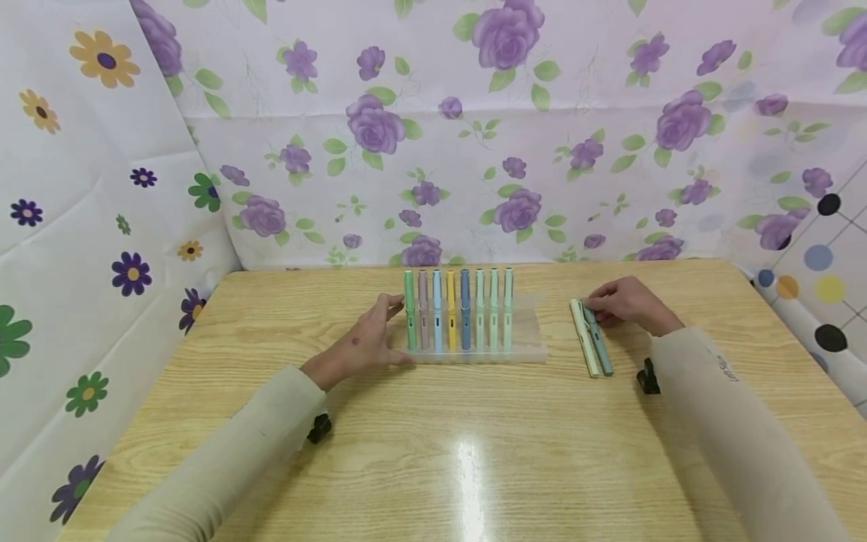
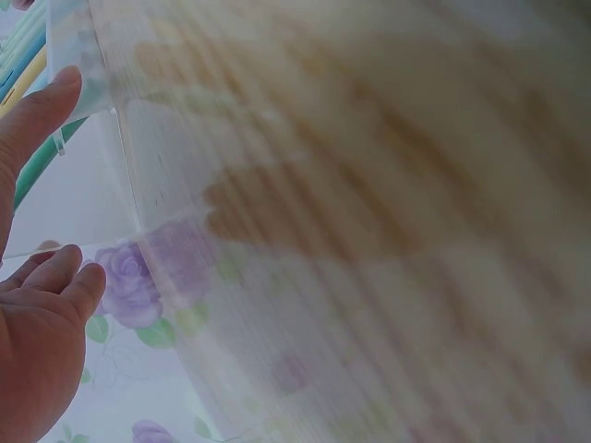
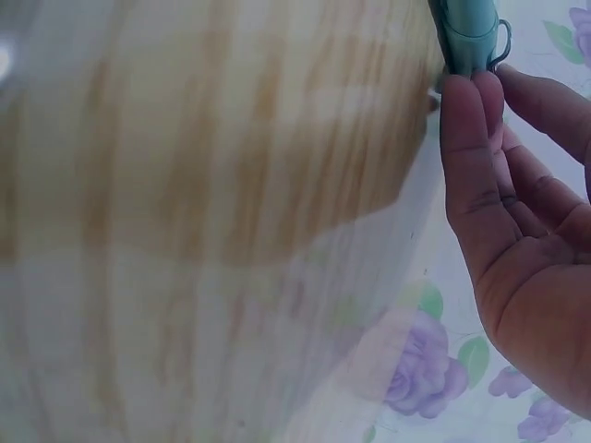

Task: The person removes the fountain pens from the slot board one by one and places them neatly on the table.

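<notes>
A clear pen stand (image 1: 530, 354) holds a row of upright pens, from a green pen (image 1: 409, 310) through mauve, light blue, yellow and dark blue to several mint ones. My left hand (image 1: 369, 336) grips the stand's left end, thumb at the front lip and fingers behind. To the right of the stand, a cream pen (image 1: 584, 339) and a teal pen (image 1: 599, 342) lie side by side on the table. My right hand (image 1: 625, 303) pinches the teal pen at its far, capped end; the right wrist view shows the fingertips on the cap (image 3: 469, 37) beside its clip.
The wooden table (image 1: 406, 452) runs back to a wall covering (image 1: 447, 173) with purple flowers. Another flowered sheet (image 1: 88, 226) hangs along the left side. At the right is a dotted sheet (image 1: 813, 293).
</notes>
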